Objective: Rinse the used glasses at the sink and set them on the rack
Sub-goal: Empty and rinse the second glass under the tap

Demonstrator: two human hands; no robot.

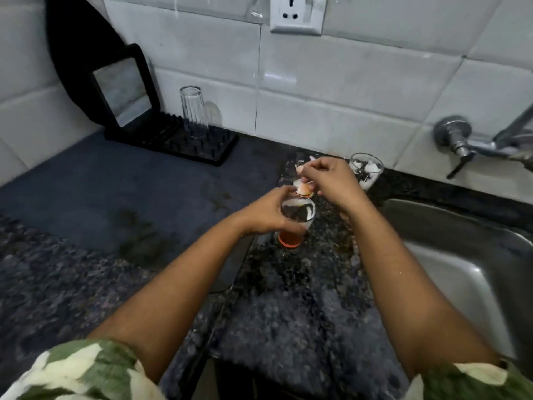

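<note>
A used glass (297,223) with orange liquid at its bottom stands on the granite counter beside the sink (461,255). My left hand (265,215) wraps around its side. My right hand (326,177) hovers just behind it, fingers pinched on a second glass (302,189) that is mostly hidden; only an orange-stained rim part shows. A third used glass (367,170) with white residue stands near the wall. One clean glass (193,112) sits upside down on the black rack (184,142) at the back left.
A wall tap (467,142) sticks out at the right above the steel sink. A dark mat (101,192) covers the counter left of the glasses. A black-framed mirror (124,90) leans behind the rack. A socket (297,13) is on the tiled wall.
</note>
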